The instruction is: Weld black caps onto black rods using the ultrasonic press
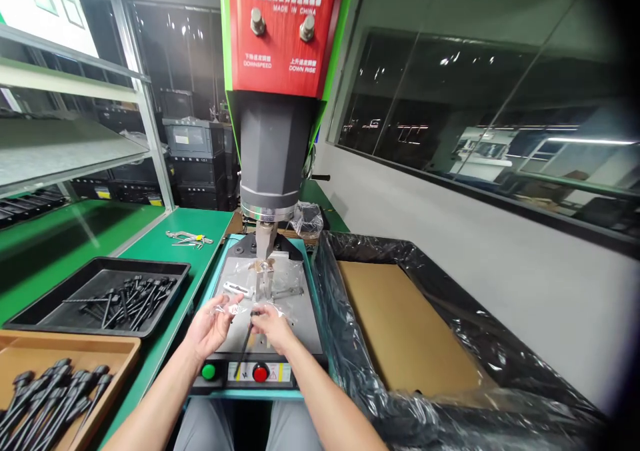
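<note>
My right hand [273, 328] is closed on the headed end of a thin black rod-like part [246, 348], whose shaft slants down toward the front of the machine base. Beside it, my left hand [213, 324] has its palm turned up and its fingers stretched out, near some clear plastic film [240, 308]; whether it touches the film I cannot tell. Both hands are above the grey metal plate [230, 344] of a press machine. Just beyond them stands a small metal fixture [264, 281], directly under the machine's metal horn [265, 238].
At left, a black tray [100, 264] and a brown tray [115, 344] hold several black rod parts. A green button [209, 371] and a red button [260, 372] are on the machine front. To the right is a plastic-lined box [345, 331] with cardboard inside.
</note>
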Tool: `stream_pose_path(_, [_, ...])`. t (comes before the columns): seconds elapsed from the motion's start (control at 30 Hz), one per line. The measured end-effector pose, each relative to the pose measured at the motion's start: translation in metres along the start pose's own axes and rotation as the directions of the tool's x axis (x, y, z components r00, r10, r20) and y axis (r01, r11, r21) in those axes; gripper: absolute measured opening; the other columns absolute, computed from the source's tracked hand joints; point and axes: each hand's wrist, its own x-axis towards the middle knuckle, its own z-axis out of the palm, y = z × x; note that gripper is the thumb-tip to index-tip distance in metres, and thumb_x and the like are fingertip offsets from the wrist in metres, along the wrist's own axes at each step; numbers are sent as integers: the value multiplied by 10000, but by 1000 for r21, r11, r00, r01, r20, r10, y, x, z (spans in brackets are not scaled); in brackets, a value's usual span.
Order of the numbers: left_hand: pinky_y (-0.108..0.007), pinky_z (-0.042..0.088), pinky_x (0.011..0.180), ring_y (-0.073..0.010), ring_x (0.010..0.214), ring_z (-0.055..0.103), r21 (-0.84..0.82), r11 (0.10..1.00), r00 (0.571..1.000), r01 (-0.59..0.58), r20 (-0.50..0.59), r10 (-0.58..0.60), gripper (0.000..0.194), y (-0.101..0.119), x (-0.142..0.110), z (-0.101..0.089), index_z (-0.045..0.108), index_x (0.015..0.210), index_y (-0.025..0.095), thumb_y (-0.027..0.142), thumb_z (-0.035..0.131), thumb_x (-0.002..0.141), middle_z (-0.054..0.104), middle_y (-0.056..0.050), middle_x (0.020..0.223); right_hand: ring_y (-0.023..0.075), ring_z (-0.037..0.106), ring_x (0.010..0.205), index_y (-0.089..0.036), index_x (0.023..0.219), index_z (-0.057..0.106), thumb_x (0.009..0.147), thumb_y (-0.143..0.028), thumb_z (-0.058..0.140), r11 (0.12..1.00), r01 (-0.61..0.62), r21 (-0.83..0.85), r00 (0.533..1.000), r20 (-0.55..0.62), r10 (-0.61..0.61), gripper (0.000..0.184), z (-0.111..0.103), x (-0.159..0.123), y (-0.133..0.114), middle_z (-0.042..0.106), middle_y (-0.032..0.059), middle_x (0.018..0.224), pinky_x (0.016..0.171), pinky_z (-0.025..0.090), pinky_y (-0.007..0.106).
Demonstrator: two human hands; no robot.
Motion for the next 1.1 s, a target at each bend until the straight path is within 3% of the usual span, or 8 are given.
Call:
stream_pose_path(0.1, [-173,580,480,-135,557,694,-87,995,996,59,78,-52,141,-5,-3,0,520,808,148,119,424,908,724,-113,940,193,615,803,-212,1000,683,640,-239,732,981,177,-78,981,-66,-182,363,0,15,-22,625,33,911,766,515,346])
stream_pose_path(0.17, [-198,588,476,-163,576,704,-50,998,997,36,77,-32,82,-9,-5,-2,498,822,146,111,467,889,721,-134,955,214,579,940,-232,1034,684,688,-220,676,920,332,-210,926,-115,-361,346,-8,26,-39,608,48,1025,855,480,347])
stream_pose_path(0.23, [-229,594,464,-192,588,710,5,1000,997,10,78,-11,37,-12,-6,-2,497,866,140,116,524,864,715,-154,969,215,572,941,-229,1063,679,741,-227,614,830,433,-352,856,-129,-501,328,-18,35,-53,604,63,1063,853,473,341])
stream_pose_path(0.3, [-251,598,456,-218,613,717,44,999,996,-9,90,5,96,-14,-5,-1,495,909,138,132,566,845,709,-162,984,206,574,872,-210,1079,677,757,-236,587,768,455,-451,814,-140,-564,336,-23,44,-63,612,77,1059,814,477,331])
stream_pose_path(0.63, [-256,601,455,-237,635,723,113,992,994,-49,102,38,115,-11,-3,3,476,925,132,143,561,848,706,-166,975,204,578,788,-188,883,711,699,-278,615,759,367,-538,843,-152,-516,226,-13,91,-76,686,39,856,771,459,315])
stream_pose_path(0.8, [-255,600,449,-239,634,722,108,993,996,-49,80,40,115,-11,-1,-4,477,918,131,148,563,845,707,-160,954,197,603,724,-167,869,692,706,-321,628,770,373,-517,864,-109,-492,233,-11,98,-75,695,42,813,685,473,288])
stream_pose_path(0.93, [-254,597,444,-248,650,724,105,994,997,-36,70,29,128,-11,1,-6,482,922,128,148,574,836,704,-172,967,196,615,792,-175,905,693,752,-311,585,744,419,-520,861,-33,-508,231,-19,94,-77,693,49,883,756,473,293])
stream_pose_path(1.1, [-257,599,451,-237,636,721,108,994,996,-36,80,27,172,-11,3,-8,496,926,124,168,617,812,701,-169,983,213,594,889,-179,759,696,721,-243,604,701,454,-550,837,-4,-546,118,-23,97,-78,662,63,914,876,439,330])
